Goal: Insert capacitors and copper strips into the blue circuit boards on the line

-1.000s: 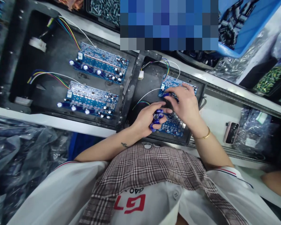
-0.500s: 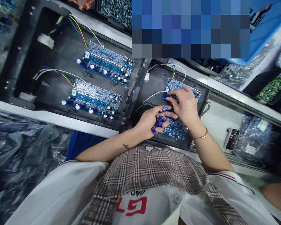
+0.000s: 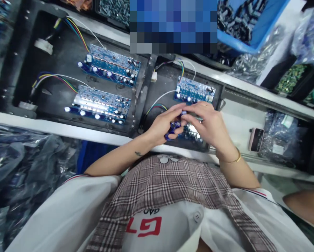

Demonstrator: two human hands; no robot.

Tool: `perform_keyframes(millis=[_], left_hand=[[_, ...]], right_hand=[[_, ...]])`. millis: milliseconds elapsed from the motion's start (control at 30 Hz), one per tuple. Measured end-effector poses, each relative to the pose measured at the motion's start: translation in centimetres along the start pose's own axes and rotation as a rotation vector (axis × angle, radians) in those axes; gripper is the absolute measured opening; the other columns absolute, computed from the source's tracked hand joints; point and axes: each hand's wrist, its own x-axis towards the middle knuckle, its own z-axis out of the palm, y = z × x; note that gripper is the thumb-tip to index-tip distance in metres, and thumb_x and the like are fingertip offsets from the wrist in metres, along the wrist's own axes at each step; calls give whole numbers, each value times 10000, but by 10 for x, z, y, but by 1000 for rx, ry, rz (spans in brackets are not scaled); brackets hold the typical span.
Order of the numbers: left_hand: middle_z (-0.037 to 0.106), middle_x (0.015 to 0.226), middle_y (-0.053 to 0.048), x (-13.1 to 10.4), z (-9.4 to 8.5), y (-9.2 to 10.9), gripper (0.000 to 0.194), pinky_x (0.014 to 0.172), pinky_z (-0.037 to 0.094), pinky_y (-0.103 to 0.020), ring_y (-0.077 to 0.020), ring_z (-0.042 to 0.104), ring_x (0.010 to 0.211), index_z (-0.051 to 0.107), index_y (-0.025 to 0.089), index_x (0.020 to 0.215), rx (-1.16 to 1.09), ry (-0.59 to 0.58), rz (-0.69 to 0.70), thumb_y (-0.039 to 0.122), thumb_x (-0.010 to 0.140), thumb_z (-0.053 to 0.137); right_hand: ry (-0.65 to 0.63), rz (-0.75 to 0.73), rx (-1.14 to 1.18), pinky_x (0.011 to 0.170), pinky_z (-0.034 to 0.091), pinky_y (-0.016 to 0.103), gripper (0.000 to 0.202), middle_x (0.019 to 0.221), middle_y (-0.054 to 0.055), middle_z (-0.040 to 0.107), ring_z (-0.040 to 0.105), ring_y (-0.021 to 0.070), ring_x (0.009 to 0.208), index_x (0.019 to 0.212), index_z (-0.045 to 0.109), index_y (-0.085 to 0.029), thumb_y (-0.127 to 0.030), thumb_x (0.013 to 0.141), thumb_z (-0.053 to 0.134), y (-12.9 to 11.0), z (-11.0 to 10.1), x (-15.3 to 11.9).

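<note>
Several blue capacitors (image 3: 173,128) are clutched in the curled lower fingers of my left hand (image 3: 159,126). A single capacitor (image 3: 183,112) sits at that hand's fingertips, where thumb and fingers of my right hand (image 3: 209,120) close on it too. Both hands hover over a lower circuit board (image 3: 192,132), which they largely cover. Just beyond them lies an upper circuit board (image 3: 196,89) with white-topped capacitors at its left end and coloured wires running off.
In the left half of the black tray (image 3: 138,94) lie an upper board (image 3: 109,63) and a lower board (image 3: 99,101), both with capacitors. A blue bin (image 3: 256,47) of dark parts stands at the back. A phone (image 3: 256,139) and plastic bags (image 3: 281,136) lie to the right.
My right hand has drawn back from the upper right board to my left fingertips and closed on a capacitor there. Capacitors now show at that board's left end. The camera view has shifted.
</note>
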Motion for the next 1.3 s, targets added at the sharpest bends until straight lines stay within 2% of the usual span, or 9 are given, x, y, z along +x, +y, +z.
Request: perform_keyframes(millis=[100, 167, 267, 433, 700, 833, 1033, 1167, 1300], left_hand=[[510, 720, 10, -18, 0, -23, 179, 325, 174, -113, -39, 441, 439, 594, 127, 1009, -36, -49, -223, 273, 965, 499], [568, 783, -21, -30, -4, -41, 152, 376, 340, -125, -72, 566, 547, 602, 97, 1006, -75, -36, -372, 171, 920, 502], [653, 911, -90, -42, -12, -65, 200, 743, 589, -288, -172, 702, 832, 611, 58, 967, -110, -42, -496, 31, 819, 478], [685, 924, -108, -44, -17, -78, 202, 1022, 507, -391, -228, 712, 992, 611, 49, 896, -174, -88, -480, -19, 782, 459], [720, 944, -164, -38, -14, -67, 248, 762, 571, -274, -178, 723, 872, 652, 48, 1020, -75, -25, -419, 113, 991, 415], [631, 767, -50, -37, -17, -64, 229, 438, 386, -143, -73, 591, 580, 660, 59, 1082, -31, -40, -446, 175, 994, 483], [661, 878, -80, -45, -19, -66, 190, 438, 373, -151, -76, 583, 566, 595, 104, 1044, -34, -94, -357, 150, 1000, 416], [630, 730, -40, -49, -20, -68, 195, 385, 293, -143, -70, 520, 463, 569, 132, 956, 29, -91, -265, 248, 1018, 426], [592, 677, -25, -49, -21, -68, 258, 410, 343, -145, -88, 569, 514, 573, 126, 908, 42, -16, -214, 276, 1030, 401]], right_hand=[[5, 55, -79, 1055, 432, 428, 179, 987, 37, 743, 655, 205, 994, 1078, 685, -237, -316, 961, 575, -13, -10, -47], [-28, 92, -135, 1086, 400, 447, 182, 1031, 39, 737, 650, 206, 1019, 1101, 671, -242, -285, 971, 551, -13, -6, -77], [-76, 113, -181, 1113, 374, 471, 213, 1083, 39, 727, 649, 201, 1037, 1132, 654, -242, -237, 991, 496, -7, 10, -105], [-45, 109, -252, 1113, 395, 496, 239, 1092, 70, 720, 645, 219, 1060, 1136, 656, -207, -207, 990, 466, 2, 27, -110], [-44, 71, -317, 1126, 389, 541, 248, 1060, 54, 724, 664, 216, 978, 1162, 645, -235, -203, 980, 480, -3, 24, -106], [-55, 15, -360, 1149, 367, 543, 259, 1073, 65, 721, 662, 214, 984, 1174, 640, -212, -187, 980, 471, -2, 25, -107], [-101, -87, -323, 1140, 368, 534, 317, 1178, 69, 718, 646, 209, 1127, 1259, 604, -229, -158, 987, 457, -1, 23, -108], [12, -8, -157, 1113, 416, 490, 342, 1243, 63, 707, 654, 213, 1160, 1308, 578, -267, -243, 968, 562, -25, 10, -106], [-65, -65, -67, 1145, 377, 496, 307, 1149, 32, 744, 672, 211, 1117, 1250, 615, -275, -281, 943, 615, -48, 6, -98]])
